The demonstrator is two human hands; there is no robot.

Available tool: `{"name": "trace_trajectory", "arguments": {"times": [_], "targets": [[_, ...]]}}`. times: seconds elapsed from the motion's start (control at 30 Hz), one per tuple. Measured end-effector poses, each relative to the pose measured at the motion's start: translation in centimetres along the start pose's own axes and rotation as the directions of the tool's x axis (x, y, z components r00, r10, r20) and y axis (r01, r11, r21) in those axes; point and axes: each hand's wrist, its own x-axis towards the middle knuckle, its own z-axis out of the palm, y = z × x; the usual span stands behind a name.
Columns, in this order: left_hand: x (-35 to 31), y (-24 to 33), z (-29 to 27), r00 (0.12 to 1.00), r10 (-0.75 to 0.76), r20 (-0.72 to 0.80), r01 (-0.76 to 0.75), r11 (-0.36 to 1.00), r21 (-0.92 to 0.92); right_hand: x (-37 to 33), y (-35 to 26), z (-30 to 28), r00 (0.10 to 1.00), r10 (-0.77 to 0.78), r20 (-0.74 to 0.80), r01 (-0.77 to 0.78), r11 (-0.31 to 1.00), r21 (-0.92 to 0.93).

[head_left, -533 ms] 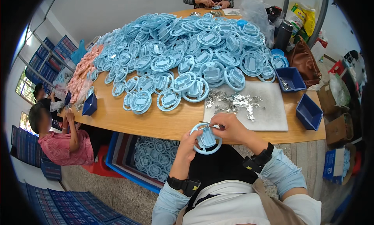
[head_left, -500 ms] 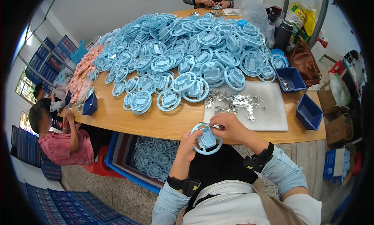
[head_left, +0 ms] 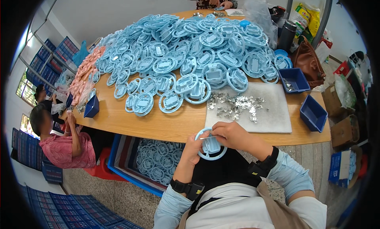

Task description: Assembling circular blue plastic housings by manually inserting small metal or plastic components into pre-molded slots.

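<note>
Over my lap, just below the table edge, my left hand (head_left: pixel 190 150) grips the rim of a light-blue plastic wheel-shaped part (head_left: pixel 212 146), tilted with its inner panel facing up. Closed fingers of my right hand (head_left: pixel 232 134) hold a thin metal tool (head_left: pixel 207 138), which looks like tweezers, across the upper part of the wheel. Whether a small metal piece sits at its tip is too small to tell. Beyond my hands, small silvery metal pieces (head_left: pixel 241 106) lie scattered on a white mat (head_left: pixel 273 124).
A large heap of similar blue wheels (head_left: pixel 158 50) covers the table (head_left: pixel 118 124), beside peach-coloured parts (head_left: pixel 85 68). Two blue bins (head_left: pixel 314 114) stand at right, near a brown bag (head_left: pixel 308 62). A lined crate (head_left: pixel 114 161) holds more wheels below. Co-workers sit left and opposite.
My right hand has shifted slightly down and turned, and the metal tool now points left across the wheel. My left hand keeps its grip; the wheel has tilted a little.
</note>
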Motion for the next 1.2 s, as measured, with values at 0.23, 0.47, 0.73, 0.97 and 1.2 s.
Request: {"name": "trace_trajectory", "arguments": {"times": [0.23, 0.47, 0.73, 0.97, 1.2], "targets": [[-0.4, -0.2, 0.8, 0.999, 0.033, -0.016, -0.033, 0.999, -0.002, -0.6, -0.7, 0.7, 0.965, 0.247, -0.086, -0.234, 0.962, 0.138], [-0.4, -0.6, 0.2, 0.999, 0.015, -0.051, -0.015, 1.000, -0.012, -1.4, -1.9, 2.4, 0.923, 0.330, -0.195, -0.298, 0.938, 0.177], [-0.2, -0.7, -0.1, 0.998, 0.028, -0.054, -0.028, 1.000, -0.006, -1.7, -1.8, 2.9, 0.919, 0.307, -0.246, -0.262, 0.944, 0.200], [-0.5, -0.7, 0.3, 0.998, 0.039, -0.052, -0.040, 0.999, -0.024, -1.6, -1.3, 3.1, 0.842, 0.508, -0.181, -0.405, 0.818, 0.408], [-0.5, -1.2, 0.1, 0.992, 0.124, -0.016, -0.121, 0.986, 0.114, -1.1, 0.0, 3.4, 0.908, 0.327, -0.261, -0.297, 0.943, 0.150]]}}
